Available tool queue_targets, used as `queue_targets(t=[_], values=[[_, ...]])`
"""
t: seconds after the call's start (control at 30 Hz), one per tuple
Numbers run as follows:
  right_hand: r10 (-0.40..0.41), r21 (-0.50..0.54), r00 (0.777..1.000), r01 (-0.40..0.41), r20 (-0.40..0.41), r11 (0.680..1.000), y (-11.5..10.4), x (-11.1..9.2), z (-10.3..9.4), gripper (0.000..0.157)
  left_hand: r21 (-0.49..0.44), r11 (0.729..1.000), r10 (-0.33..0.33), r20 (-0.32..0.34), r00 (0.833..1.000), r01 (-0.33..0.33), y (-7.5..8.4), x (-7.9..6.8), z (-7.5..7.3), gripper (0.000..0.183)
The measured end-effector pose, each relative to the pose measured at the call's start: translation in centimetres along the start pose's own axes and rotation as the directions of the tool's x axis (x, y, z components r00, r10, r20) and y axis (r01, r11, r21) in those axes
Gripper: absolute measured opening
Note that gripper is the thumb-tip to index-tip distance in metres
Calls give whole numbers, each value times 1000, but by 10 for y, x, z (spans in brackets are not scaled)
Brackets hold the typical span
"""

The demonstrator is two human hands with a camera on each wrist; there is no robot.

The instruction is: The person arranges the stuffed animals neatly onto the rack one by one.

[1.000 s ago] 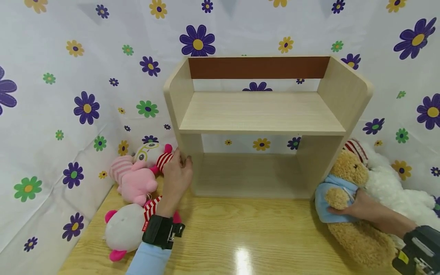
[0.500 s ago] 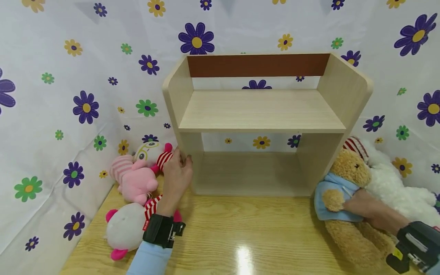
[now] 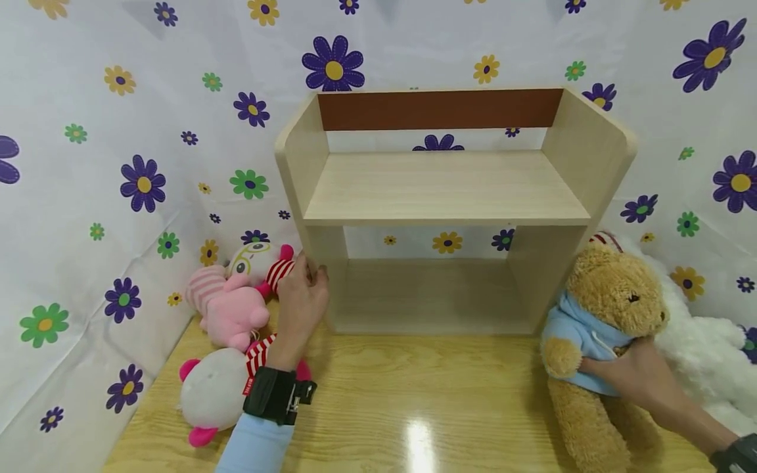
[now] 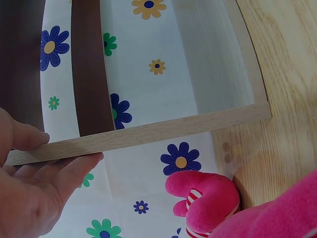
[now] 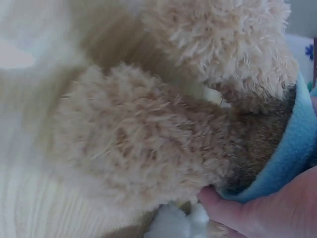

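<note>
A light wood-grain two-tier shelf (image 3: 449,187) stands on the table against the flowered cloth. At its left side panel, my left hand (image 3: 300,305) grips the edge; in the left wrist view the thumb lies on the inner face and the fingers on the outer face of the panel (image 4: 163,131). To the right of the shelf, a brown teddy bear (image 3: 615,289) in a light blue hoodie leans upright. My right hand (image 3: 641,374) holds it round the middle, thumb across the front of the hoodie. The right wrist view shows its curly legs (image 5: 143,134) and the hoodie's hem (image 5: 292,148).
Left of the shelf lie a pink plush toy (image 3: 233,312) and two white plush toys with pink ears and striped clothes, one behind (image 3: 254,259) and one in front (image 3: 213,387). A fluffy white plush (image 3: 704,348) lies behind the bear. The wooden table (image 3: 414,387) spreads in front.
The teddy bear has come up more upright and nearer, its head swinging right, with my right hand on it. My left hand stays at the shelf's side.
</note>
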State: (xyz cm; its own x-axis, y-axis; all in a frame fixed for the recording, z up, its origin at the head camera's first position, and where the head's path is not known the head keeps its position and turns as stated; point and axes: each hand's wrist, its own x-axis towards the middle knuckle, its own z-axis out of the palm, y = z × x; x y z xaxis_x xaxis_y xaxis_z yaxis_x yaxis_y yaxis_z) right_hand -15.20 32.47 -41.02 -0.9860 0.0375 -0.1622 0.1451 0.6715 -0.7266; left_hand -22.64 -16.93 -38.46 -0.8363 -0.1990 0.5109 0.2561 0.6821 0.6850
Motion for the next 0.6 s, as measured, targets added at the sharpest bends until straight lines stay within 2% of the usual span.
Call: queue_targets(t=[0.13, 0.27, 0.37, 0.5, 0.6], values=[[-111, -123, 982, 93, -152, 988, -8, -17, 13, 111, 5, 1000, 3, -5, 1000, -3, -1, 1, -1, 30], [-250, -174, 929, 207, -274, 963, -17, -28, 29, 99, 0, 1000, -6, -5, 1000, 6, 0, 1, -1, 31], [-299, -124, 904, 274, -305, 954, -27, -31, 41, 100, 4, 1000, 2, -5, 1000, -2, 0, 0, -1, 32], [-319, -48, 899, 320, -298, 946, -46, -31, 57, 106, 25, 1000, 19, -19, 1000, -19, -2, 0, 1, 31], [-342, -36, 888, 348, -308, 937, -59, -25, 70, 105, 30, 999, 32, -29, 999, -32, -2, 0, 1, 29]])
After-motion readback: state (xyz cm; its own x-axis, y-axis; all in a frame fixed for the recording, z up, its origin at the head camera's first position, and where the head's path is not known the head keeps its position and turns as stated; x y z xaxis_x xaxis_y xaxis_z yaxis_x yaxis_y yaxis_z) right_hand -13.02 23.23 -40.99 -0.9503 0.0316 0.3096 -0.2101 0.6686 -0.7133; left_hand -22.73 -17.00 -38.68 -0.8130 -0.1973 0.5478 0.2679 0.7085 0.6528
